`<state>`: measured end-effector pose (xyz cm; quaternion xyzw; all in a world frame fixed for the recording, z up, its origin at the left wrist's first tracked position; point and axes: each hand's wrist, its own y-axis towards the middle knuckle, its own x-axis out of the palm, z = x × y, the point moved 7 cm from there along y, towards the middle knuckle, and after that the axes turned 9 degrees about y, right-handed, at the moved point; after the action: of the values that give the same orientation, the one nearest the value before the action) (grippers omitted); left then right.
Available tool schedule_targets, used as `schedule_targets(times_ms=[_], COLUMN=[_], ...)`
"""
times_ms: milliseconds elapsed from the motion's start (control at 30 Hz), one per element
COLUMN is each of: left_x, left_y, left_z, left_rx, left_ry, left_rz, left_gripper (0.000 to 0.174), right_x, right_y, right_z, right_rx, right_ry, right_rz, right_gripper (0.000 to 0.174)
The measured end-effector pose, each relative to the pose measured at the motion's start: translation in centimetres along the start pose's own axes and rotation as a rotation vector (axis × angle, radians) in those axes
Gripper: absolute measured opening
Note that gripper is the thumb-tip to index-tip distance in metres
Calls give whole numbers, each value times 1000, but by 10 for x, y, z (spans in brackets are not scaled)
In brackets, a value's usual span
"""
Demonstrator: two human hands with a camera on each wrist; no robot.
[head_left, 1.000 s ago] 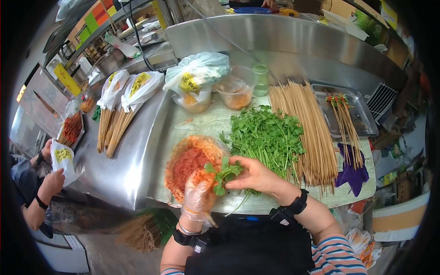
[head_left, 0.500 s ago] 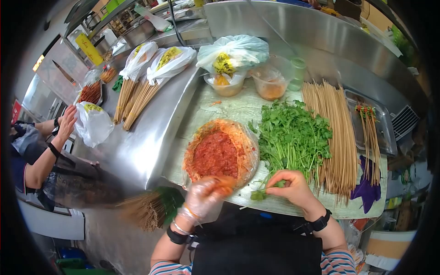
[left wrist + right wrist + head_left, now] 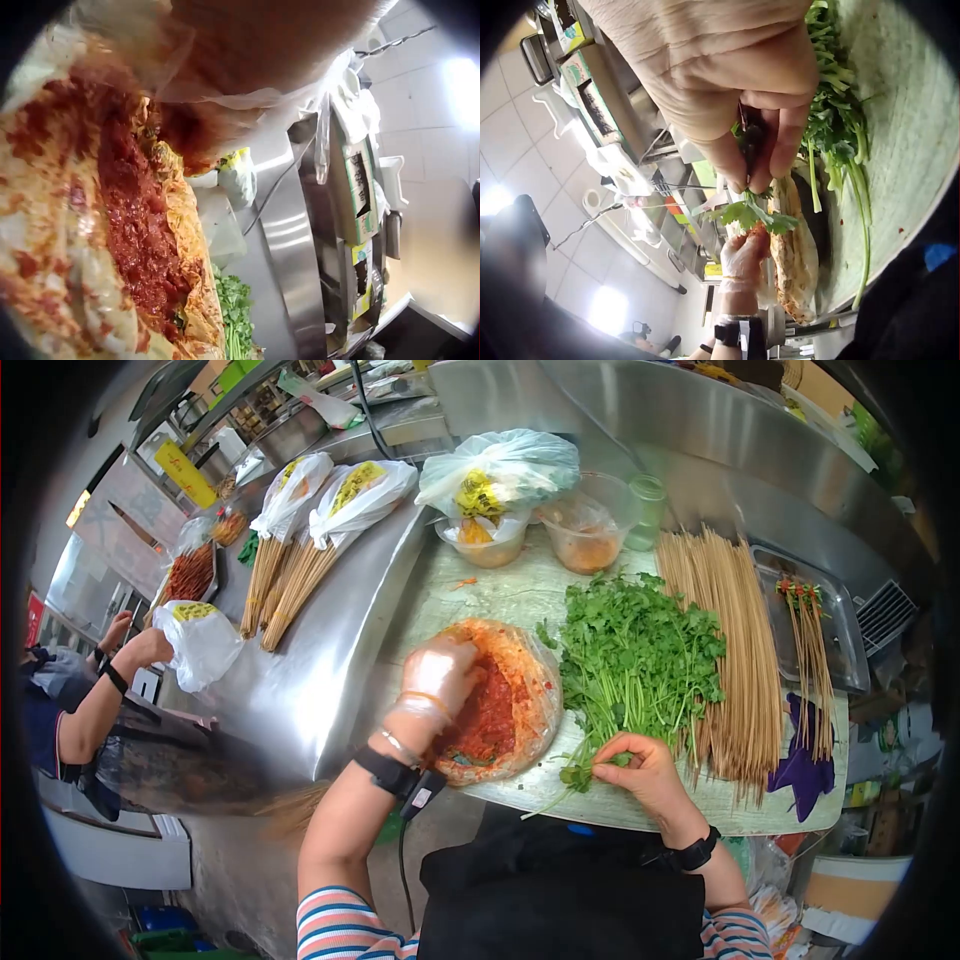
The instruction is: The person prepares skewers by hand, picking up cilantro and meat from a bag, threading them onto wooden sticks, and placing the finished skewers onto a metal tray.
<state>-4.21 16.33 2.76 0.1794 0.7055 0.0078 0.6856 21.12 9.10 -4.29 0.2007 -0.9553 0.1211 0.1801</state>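
Head view: the gloved left hand has gone from the near rim of the red mince to its far left part, so I judge a fresh scoop has begun; whether its fingers grip any mince I cannot tell; the right hand has stayed just right of the mince's near edge, pinching a coriander sprig.

Left wrist view: the palm hangs close over the mince; the fingers are hidden.

Right wrist view: thumb and fingertips are clamped on the sprig; its leafy end pokes out toward the mince; its long axis runs from hand to mince, with the stem end hidden in the fingers.
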Motion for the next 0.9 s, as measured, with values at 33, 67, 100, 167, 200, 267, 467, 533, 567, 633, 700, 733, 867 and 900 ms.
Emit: schedule_targets(times_ms=[33, 67, 100, 167, 200, 267, 467, 533, 567, 633, 700, 733, 867, 900], left_x=[14, 20, 24, 27, 26, 19, 39, 20, 15, 14, 15, 16, 15, 15], left_y=[5, 7, 9, 11, 12, 11, -46, -62, -69, -79, -84, -86, -88, -89], left_z=[5, 9, 12, 13, 9, -1, -51, -40, -35, -28, -21, -20, -14, -13], left_rx=[88, 96, 104, 83, 53, -22, -680, -750, -781, -778, -715, -707, -611, -609], left_ry=[100, 163, 227, 243, 196, 72, -1012, -1366, -1546, -1748, -1911, -1902, -1849, -1836], left_rz=[13, 9, 6, -9, -20, -11, -534, -486, -453, -430, -365, -321, -238, -242], left_gripper=[18, 18, 17, 17, 17, 16, 13, 17, 20, 25, 30, 30, 29, 28], right_x=[-1, -1, -2, -5, -5, -6, -7, -4, -3, 1, 4, 6, 4, 4], right_y=[-1, -2, -3, -5, -5, -7, -12, -10, -10, -8, -8, -8, -10, -11], right_z=[-1, -3, -4, -6, -6, -10, -11, -9, -8, -6, -6, -6, -8, -8], right_rx=[-4, -8, -12, -13, -14, -4, -1, 10, 15, 28, 45, 40, 16, 12], right_ry=[6, 12, 18, 7, 1, 7, 19, 35, 46, 57, 58, 54, 30, 24], right_rz=[2, 4, 6, 19, 22, 28, 19, 15, 10, 10, 24, 11, -15, -18], right_gripper=[12, 12, 12, 12, 12, 12, 12, 12, 12, 12, 11, 12, 13, 12])
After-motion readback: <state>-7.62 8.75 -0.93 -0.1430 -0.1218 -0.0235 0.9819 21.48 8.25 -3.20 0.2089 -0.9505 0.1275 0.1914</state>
